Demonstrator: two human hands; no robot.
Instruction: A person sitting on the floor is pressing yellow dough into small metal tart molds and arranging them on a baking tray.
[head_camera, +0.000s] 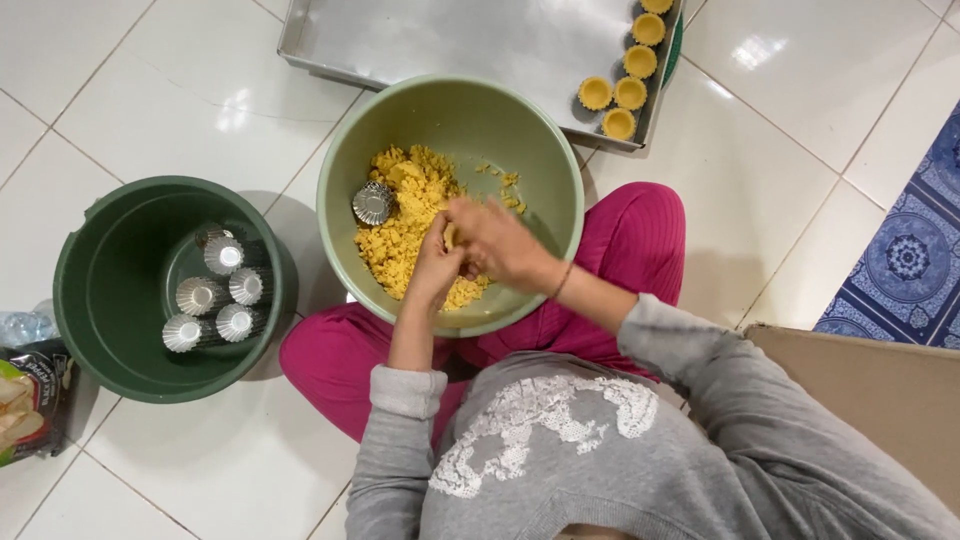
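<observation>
Working over the yellow dough (400, 235), left hand (437, 262) and right hand (497, 243) hide whatever their fingers pinch.

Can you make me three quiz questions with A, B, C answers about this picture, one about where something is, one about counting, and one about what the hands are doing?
1. Where is the metal tray?
A. Past the light green bowl, on the floor
B. Inside the dark green bucket
C. On the person's lap

2. How many filled tart cups sit on the tray?
A. Two
B. Six
C. Ten

3. What are the hands doing?
A. Resting on the floor
B. Working together in the yellow dough
C. Holding the bucket

Answers:
1. A, the tray lies on the tiles beyond the light green bowl.
2. B, six show along the tray's right edge.
3. B, the left hand and right hand meet over the yellow dough in the bowl, apart from the dark green bucket.
</observation>
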